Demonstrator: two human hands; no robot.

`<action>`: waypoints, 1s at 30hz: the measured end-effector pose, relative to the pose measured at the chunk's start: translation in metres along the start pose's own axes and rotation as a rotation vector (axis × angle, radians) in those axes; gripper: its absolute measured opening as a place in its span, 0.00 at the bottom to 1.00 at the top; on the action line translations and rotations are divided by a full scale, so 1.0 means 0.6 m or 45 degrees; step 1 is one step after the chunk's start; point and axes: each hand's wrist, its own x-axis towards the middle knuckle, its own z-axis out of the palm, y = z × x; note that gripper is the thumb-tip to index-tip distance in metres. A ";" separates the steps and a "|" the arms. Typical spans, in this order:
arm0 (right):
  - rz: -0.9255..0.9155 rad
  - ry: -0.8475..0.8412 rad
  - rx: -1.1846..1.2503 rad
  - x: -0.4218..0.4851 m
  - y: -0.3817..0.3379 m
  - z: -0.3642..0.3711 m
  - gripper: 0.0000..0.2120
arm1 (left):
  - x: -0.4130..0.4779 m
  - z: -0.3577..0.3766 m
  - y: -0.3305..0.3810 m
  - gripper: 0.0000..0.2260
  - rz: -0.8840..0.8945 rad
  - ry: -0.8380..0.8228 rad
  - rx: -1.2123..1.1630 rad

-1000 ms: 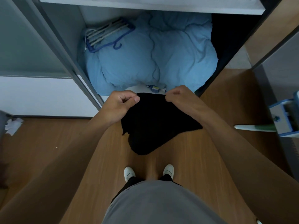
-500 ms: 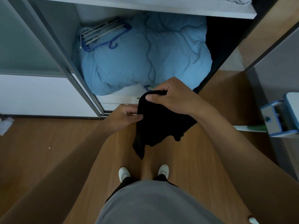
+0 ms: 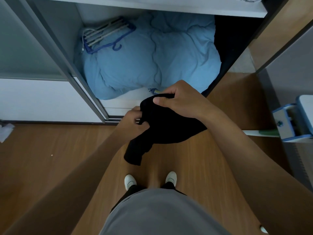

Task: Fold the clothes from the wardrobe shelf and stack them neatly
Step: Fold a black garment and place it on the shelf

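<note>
We hold the black garment [image 3: 166,122] in mid-air, near the open wardrobe. Right hand [image 3: 181,100] grips its far edge; left hand [image 3: 135,122] pinches the left side. The fabric looks light and limp: grip it at edges or corners.

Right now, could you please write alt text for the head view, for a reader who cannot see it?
A person's left hand and right hand grip a crumpled black cloth garment above a brown wooden floor. Ahead, an open white wardrobe holds a puffy light blue duvet with blue and white hangers on it.
</note>
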 end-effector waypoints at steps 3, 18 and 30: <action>-0.008 -0.014 -0.031 0.003 -0.006 0.001 0.14 | 0.003 -0.006 0.017 0.07 0.112 0.144 0.138; -0.210 -0.152 -0.178 0.006 -0.018 0.002 0.10 | 0.005 -0.113 -0.052 0.12 0.138 0.056 0.288; -0.224 -0.233 -0.033 0.012 -0.030 0.000 0.11 | 0.008 -0.038 -0.024 0.26 0.200 -0.077 1.139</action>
